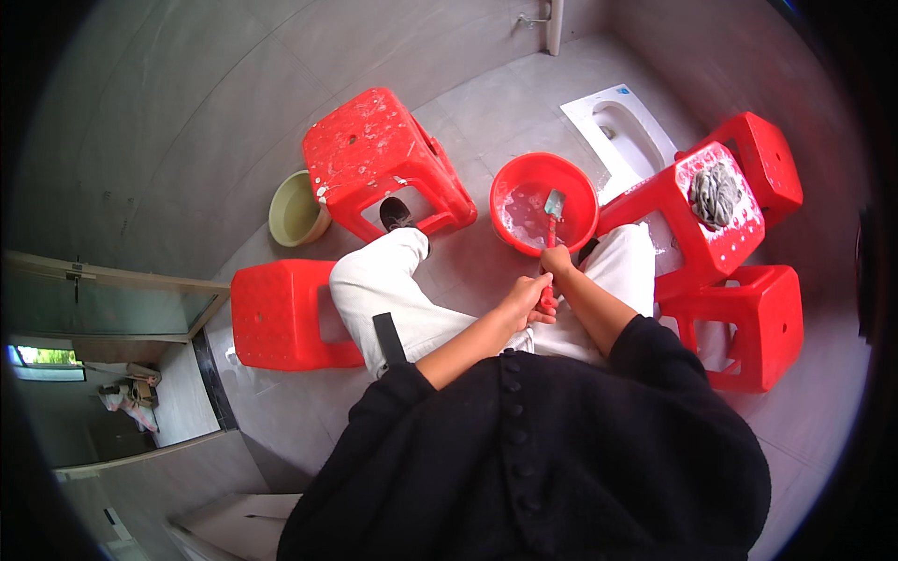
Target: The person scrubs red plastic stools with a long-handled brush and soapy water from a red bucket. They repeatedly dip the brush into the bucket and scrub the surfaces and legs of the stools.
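Observation:
Both hands grip the red handle of a scraper-like tool (551, 231). My right hand (558, 260) is closed around the handle near the basin's rim. Lower on the handle, by its end, is my left hand (527, 301). The tool's pale greenish, flat head lies over the sudsy water inside a red plastic basin (499, 223), which stands on the floor between my feet. To the right, a crumpled grey cloth (715, 196) rests on the foam-covered seat of a red plastic stool (742, 242). Whether the head touches the basin's bottom cannot be told.
A spattered red stool (365, 133) stands at the upper left, beside a pale yellow-green basin (298, 210) of liquid. Another red stool (280, 315) is at the left, and more are at the right. A white squat toilet (631, 140) lies beyond the red basin. An open doorway is at the left.

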A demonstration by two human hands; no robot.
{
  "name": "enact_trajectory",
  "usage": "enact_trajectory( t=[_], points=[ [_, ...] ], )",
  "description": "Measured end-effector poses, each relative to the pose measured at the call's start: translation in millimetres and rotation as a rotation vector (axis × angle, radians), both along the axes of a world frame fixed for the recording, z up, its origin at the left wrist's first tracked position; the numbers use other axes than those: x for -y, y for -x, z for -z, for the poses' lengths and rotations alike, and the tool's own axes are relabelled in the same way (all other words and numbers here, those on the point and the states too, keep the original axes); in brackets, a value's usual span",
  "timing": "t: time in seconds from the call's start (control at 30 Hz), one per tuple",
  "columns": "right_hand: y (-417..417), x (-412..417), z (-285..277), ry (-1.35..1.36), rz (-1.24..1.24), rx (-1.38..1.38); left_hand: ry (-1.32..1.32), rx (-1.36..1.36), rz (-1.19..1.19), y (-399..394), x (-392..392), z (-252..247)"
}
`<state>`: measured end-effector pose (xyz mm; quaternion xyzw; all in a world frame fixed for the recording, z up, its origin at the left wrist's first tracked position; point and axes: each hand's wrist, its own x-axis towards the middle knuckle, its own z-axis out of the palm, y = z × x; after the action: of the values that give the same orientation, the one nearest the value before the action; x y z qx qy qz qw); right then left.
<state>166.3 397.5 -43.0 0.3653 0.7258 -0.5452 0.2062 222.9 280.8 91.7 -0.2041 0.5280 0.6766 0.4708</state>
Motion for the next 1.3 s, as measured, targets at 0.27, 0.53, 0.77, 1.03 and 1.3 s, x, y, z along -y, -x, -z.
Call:
enact_trajectory(
  t=[0.27, 0.53, 0.77, 1.03, 1.3],
  points=[
    [7, 6, 65, -0.039, -0.142, 0.089, 0.048, 0.112, -0.051, -3, 0, 43],
    [-18, 39, -76, 0.206, 0.097, 0.018, -0.075, 0.150, -0.076, 3, 24, -7],
    [-40, 65, -101, 0.346, 0.142, -0.362, -0.131, 0.264, -0.145, -27, 34, -44],
    [-31, 105, -136, 0.705, -0.071, -0.227, -0.124, 0.291, -0.511, -40, 47, -49],
    [12, 172, 19, 0.783, 0.107, 0.003, 0.226, 0.228, -0.557, 16, 92, 54]
  ],
)
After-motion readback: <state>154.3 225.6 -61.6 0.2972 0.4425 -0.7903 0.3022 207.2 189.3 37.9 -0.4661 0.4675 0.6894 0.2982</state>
